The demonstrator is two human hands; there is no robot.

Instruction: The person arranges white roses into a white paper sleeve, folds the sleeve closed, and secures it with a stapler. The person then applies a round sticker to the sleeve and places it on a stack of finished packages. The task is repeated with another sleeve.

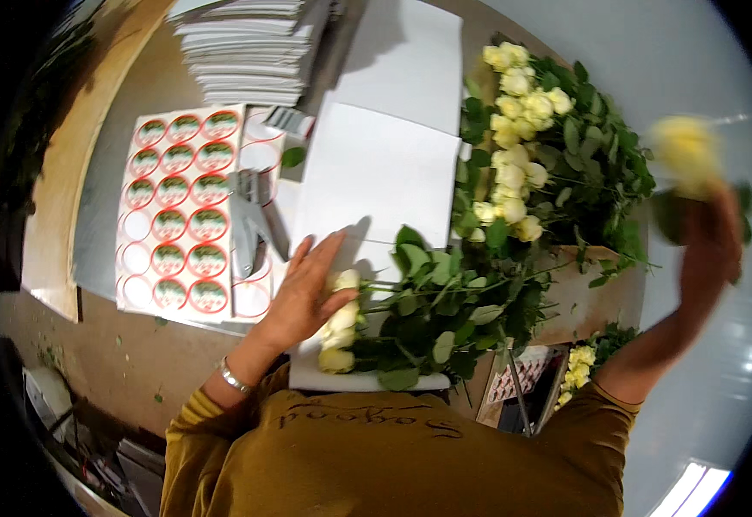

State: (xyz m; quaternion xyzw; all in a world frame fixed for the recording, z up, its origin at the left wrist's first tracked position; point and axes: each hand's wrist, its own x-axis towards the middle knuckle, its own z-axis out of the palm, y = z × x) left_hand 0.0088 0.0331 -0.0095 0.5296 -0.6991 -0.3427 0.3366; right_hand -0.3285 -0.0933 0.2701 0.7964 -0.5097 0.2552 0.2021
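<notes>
My left hand (305,297) rests with spread fingers beside a row of pale yellow roses (340,326), its thumb touching the topmost blooms. Their leafy stems (440,316) run to the right over white cardboard sheets (379,171). Out at the far right, my right hand (712,239) is raised, blurred, and closed around a yellow rose (686,152) with a few leaves. Between my hands, farther up the table, a larger heap of yellow roses (511,174) lies with its stems pointing right.
Sheets of round stickers (172,226) lie at the left, with a grey stapler-like tool (247,226) over their edge. Behind them stands a stack of folded cardboard (247,58). More yellow roses (576,371) are low at the right, beside a metal leg. A wooden board (69,194) edges the left.
</notes>
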